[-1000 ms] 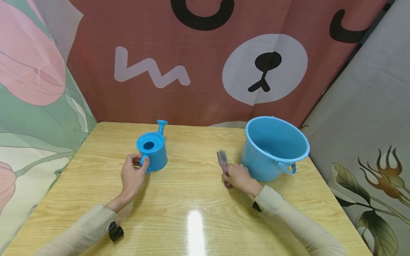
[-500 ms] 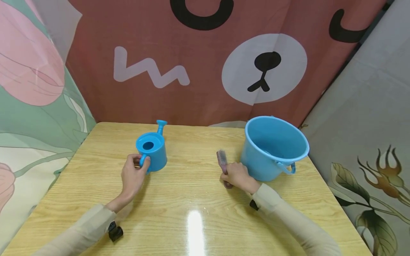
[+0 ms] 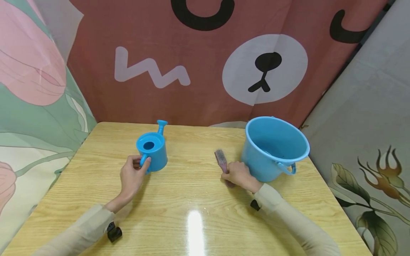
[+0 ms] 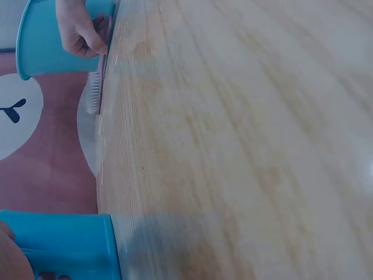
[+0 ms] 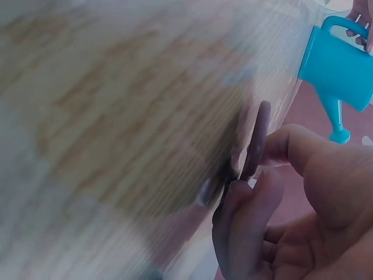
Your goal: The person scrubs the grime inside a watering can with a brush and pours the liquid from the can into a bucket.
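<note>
A blue watering can stands upright at the table's left rear, its spout pointing to the back. My left hand holds its handle between thumb and fingers. To the right, my right hand grips the handle of a purplish brush with pale bristles. The brush head points away to the back left, and its bristles face up in the left wrist view. Fingers cover the middle of the brush handle. Just right of that hand stands a light blue bucket, upright.
The wooden table ends at a brown bear-print cloth behind. Patterned cloths hang on both sides, a floral one at the right close to the bucket. The bucket's rim rises well above the right hand.
The brush head has swung slightly to the left, with the right hand turning a little. The left hand and the watering can stay in place.
</note>
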Action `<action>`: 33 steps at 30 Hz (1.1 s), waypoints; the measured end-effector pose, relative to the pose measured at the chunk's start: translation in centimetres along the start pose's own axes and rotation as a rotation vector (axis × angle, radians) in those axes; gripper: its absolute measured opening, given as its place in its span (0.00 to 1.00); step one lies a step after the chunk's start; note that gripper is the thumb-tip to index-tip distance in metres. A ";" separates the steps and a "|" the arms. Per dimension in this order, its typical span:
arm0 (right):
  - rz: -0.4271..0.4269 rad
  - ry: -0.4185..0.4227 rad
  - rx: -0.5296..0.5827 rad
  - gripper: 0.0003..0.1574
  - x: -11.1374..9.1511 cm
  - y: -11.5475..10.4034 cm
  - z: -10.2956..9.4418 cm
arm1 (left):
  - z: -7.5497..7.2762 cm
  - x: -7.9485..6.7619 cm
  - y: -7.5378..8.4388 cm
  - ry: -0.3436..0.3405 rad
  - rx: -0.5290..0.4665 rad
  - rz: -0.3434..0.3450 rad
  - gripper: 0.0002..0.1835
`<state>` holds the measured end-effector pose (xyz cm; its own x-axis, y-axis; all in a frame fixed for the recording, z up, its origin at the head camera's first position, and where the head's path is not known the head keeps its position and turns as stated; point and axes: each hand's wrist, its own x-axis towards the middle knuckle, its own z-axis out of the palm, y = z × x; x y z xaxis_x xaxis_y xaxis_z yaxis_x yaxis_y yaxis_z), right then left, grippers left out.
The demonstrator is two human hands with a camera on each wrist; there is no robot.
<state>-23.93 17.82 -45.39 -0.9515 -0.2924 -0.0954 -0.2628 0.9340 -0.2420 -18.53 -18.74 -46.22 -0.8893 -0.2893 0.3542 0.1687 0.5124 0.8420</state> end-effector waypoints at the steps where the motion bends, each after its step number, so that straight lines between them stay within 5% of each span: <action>1: -0.001 0.006 0.005 0.21 0.0 0.0 0.0 | 0.0 0.0 0.0 0.003 0.001 0.004 0.18; 12: -0.006 0.018 0.016 0.25 -0.2 0.1 0.0 | -0.2 -0.1 0.0 0.024 0.004 0.024 0.16; 17: -0.019 0.064 -0.017 0.17 -0.2 0.1 0.1 | -0.3 -0.1 0.0 0.012 0.003 0.036 0.17; 33: -0.166 0.237 0.070 0.15 -0.9 0.1 0.3 | -0.5 0.2 -0.2 0.003 0.015 0.124 0.17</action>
<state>-23.09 18.11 -45.60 -0.9095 -0.3758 0.1776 -0.4138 0.8586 -0.3025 -18.49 -19.26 -46.10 -0.8609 -0.2252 0.4563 0.2709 0.5563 0.7856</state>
